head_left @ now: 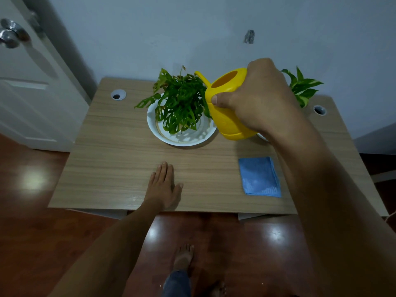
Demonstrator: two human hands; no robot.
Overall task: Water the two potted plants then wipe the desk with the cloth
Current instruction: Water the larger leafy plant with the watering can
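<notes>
My right hand (259, 97) grips a yellow watering can (227, 116), held in the air and tilted left, its spout over the leaves of a green plant (180, 103). That plant stands in a white saucer (184, 140) at the back middle of the wooden desk (120, 159). A second plant (304, 86) with pale-striped leaves shows at the back right, mostly hidden behind my hand. A folded blue cloth (259, 176) lies flat on the desk's right part. My left hand (164, 185) rests palm down on the desk near its front edge, fingers spread.
Two round cable holes, the left cable hole (118, 94) and the right cable hole (319, 109), sit at the desk's back corners. A white door (27, 86) with a metal knob stands to the left. The wall runs right behind the desk. My bare foot (183, 259) is on the red-brown floor below.
</notes>
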